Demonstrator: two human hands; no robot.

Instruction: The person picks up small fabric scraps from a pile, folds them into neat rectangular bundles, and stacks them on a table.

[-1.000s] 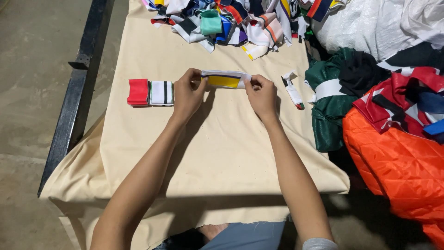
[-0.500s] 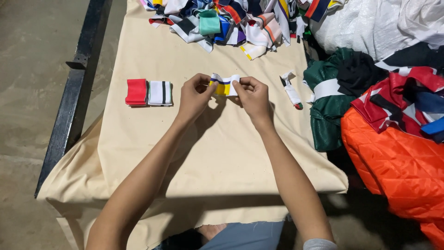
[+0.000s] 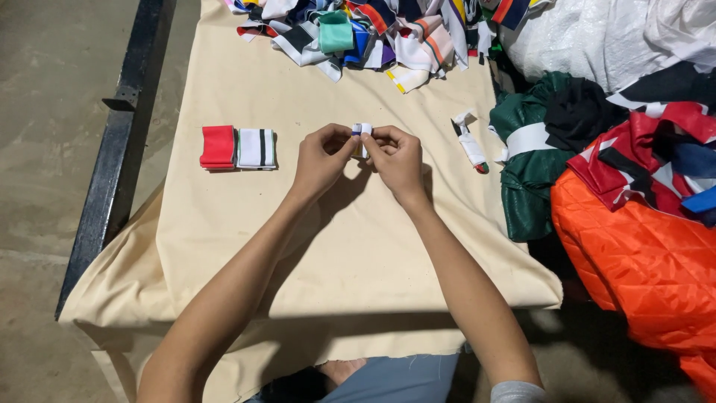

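Both my hands meet over the middle of a cream cloth-covered table (image 3: 350,246). My left hand (image 3: 322,158) and my right hand (image 3: 395,157) pinch a small folded fabric strip (image 3: 361,130), white with a bit of blue, between their fingertips. Only its top shows; the rest is hidden by my fingers. To the left lie two folded pieces side by side: a red one (image 3: 218,146) and a white one with dark stripes (image 3: 256,148).
A heap of several mixed coloured strips (image 3: 365,33) lies at the table's far end. A loose white strip with a red tip (image 3: 470,142) lies right of my hands. Green (image 3: 533,164), red and orange (image 3: 641,254) garments pile at the right. A black metal rail (image 3: 119,142) runs along the left.
The strip was stretched flat between my hands, showing yellow. My hands have come together and folded it into a small bundle held at the fingertips.
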